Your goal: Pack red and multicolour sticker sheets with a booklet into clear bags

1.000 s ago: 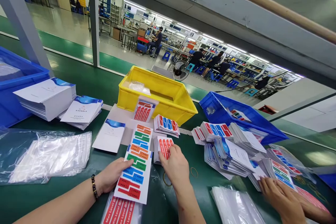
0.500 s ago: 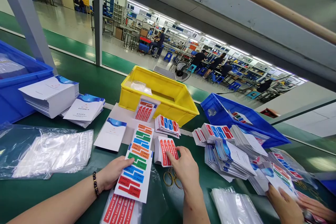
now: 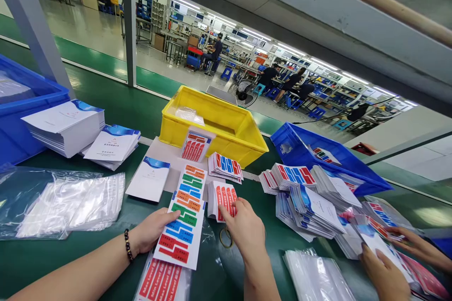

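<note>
My left hand point(image 3: 153, 231), a beaded bracelet on its wrist, grips a sticker sheet point(image 3: 180, 230) with orange, green, blue and red strips; a white edge with blue shows behind it. Above it lies another multicoloured sticker sheet point(image 3: 192, 179). Under the held sheet is a clear bag with red-striped "Max Level / Min Level" labels point(image 3: 160, 282). My right hand point(image 3: 245, 228) is closed at a stack of red sticker sheets point(image 3: 225, 195), thumb and forefinger on the top sheet. Just behind stands a stack of red and blue sticker sheets point(image 3: 225, 167). A white booklet point(image 3: 150, 178) lies to the left.
A yellow bin point(image 3: 212, 127) stands behind, blue bins point(image 3: 325, 155) at both sides. Booklet stacks point(image 3: 67, 124) and clear bags point(image 3: 88, 204) lie left, more bags point(image 3: 316, 275) right. A co-worker's hands point(image 3: 383, 268) handle booklets at right. Rubber bands point(image 3: 226, 239) lie by my right hand.
My right thumb has shifted slightly across the red sticker stack, and the hand covers more of the rubber bands. My left hand stays in place. The co-worker's far hand has moved up.
</note>
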Tool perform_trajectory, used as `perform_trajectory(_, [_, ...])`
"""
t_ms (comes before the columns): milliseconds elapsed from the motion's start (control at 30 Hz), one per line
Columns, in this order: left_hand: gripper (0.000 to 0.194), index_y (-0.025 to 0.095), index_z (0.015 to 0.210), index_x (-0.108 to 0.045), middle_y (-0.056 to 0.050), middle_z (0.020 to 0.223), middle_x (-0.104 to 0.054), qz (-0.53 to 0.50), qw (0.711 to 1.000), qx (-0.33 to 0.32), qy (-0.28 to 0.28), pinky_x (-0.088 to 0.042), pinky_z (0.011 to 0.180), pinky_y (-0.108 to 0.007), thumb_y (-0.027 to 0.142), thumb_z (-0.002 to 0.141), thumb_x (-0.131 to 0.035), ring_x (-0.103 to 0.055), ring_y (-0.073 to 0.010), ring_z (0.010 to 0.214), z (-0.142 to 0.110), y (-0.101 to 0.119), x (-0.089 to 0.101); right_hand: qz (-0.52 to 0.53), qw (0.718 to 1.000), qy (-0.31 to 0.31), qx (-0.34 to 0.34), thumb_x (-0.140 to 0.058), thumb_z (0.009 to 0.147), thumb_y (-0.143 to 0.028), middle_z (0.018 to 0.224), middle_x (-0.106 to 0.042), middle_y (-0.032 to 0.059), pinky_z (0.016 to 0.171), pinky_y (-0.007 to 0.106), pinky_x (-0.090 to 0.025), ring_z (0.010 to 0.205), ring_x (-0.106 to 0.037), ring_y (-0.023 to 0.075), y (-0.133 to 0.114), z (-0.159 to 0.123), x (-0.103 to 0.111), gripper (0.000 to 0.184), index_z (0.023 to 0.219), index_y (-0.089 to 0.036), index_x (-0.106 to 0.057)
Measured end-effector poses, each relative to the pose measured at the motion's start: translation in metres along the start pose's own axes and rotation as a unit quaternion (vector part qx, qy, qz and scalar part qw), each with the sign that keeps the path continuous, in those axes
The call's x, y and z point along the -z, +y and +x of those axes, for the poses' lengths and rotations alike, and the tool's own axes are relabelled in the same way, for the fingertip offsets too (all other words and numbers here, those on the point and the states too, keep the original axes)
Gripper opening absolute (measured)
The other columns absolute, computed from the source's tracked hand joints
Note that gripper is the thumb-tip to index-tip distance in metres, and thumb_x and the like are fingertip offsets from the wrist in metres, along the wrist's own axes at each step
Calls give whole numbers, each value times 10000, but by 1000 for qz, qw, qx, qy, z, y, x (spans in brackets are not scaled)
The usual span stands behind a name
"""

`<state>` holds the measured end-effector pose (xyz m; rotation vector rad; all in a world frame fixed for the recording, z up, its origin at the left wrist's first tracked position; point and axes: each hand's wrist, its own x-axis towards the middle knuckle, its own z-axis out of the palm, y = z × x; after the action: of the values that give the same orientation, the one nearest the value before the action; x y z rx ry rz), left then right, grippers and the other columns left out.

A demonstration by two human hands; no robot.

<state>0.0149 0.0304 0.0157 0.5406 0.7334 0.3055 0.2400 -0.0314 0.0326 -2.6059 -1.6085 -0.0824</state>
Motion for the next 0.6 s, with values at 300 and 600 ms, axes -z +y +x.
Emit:
perform_trajectory(300, [429,81,828,-637,-119,799,-717,-3,1000,-7,-3,-486,796,-341,413,587,-762,-677,-237,761,-1,0,-1,35,975,54,213,-605,656,-189,1059,-543,92,859,451,-391,1038,-498,296,22,-7,-7,340,982,-211,-513])
perform_trajectory(600, [380,93,771,-617,-110,781,-715,-11,1000,-4,-9,-465,842,-362,385,582,-771,-678,-246,759,-5,6,-5,68,972,13,224,-547,732,-206,1061,-560,69,944,514,-327,989,-539,241,30,-5,-2,211,942,-231,-550])
